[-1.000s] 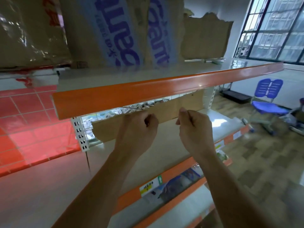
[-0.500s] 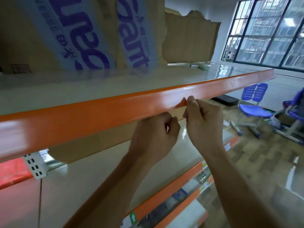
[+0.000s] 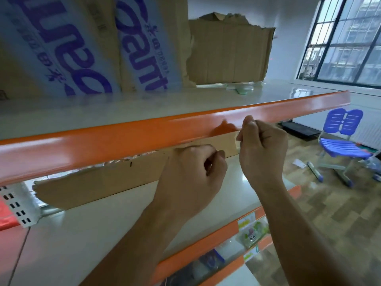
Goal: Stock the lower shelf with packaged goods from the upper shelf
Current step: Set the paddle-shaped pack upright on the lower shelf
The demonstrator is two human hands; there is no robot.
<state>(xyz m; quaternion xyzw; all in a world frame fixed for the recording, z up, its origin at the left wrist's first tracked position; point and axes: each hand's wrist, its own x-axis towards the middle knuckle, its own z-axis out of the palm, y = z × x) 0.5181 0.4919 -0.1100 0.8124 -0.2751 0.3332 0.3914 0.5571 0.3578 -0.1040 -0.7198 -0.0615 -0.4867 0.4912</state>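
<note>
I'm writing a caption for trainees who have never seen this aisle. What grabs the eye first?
The glossy orange shelf edge slashing across the middle, with the left hand and right hand curled right by it; what they hold, if anything, is unclear. Above it stand cardboard boxes with big purple lettering; a blue chair stands far right.

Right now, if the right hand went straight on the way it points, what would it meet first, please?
Probably the orange front edge of the upper shelf, just ahead of the right hand; depth is unclear.
</note>
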